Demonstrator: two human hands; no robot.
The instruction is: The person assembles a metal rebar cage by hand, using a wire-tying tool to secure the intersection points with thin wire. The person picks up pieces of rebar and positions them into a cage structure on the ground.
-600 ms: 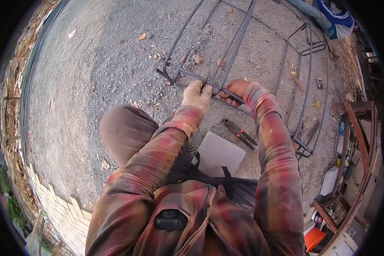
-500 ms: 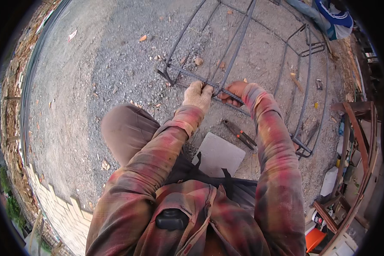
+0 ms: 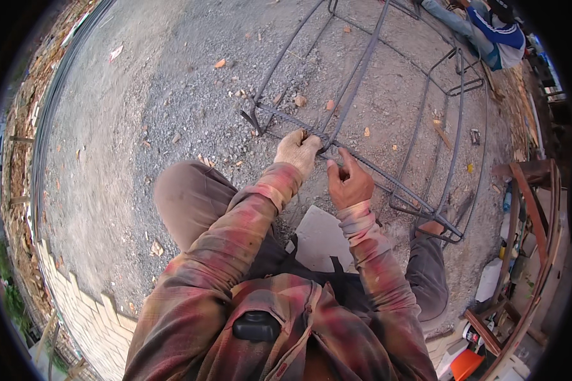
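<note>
A cage of ribbed steel rebar (image 3: 368, 166) stretches across the ground before me, with bent stirrups along it. My left hand (image 3: 297, 152), in a pale knit glove, is closed round the near bar beside a crossing of bars. Just right of that crossing is my bare right hand (image 3: 349, 183). Its index finger reaches up to the near bar and the thumb stands apart from it, while the other fingers curl. I see nothing held in it; a thin wire would be too small to make out.
A pale flat slab (image 3: 321, 238) lies between my legs. At the far right sits another person (image 3: 499, 38) in a blue and white top. Long thin bars (image 3: 44, 133) run along the left, and a wooden frame (image 3: 532, 197) stands at right. Stones and brick bits dot the gravel.
My right hand has come off the near bar and drawn back toward me, its fingers parting. The right forearm now covers the pliers on the ground. My left hand stays at the crossing.
</note>
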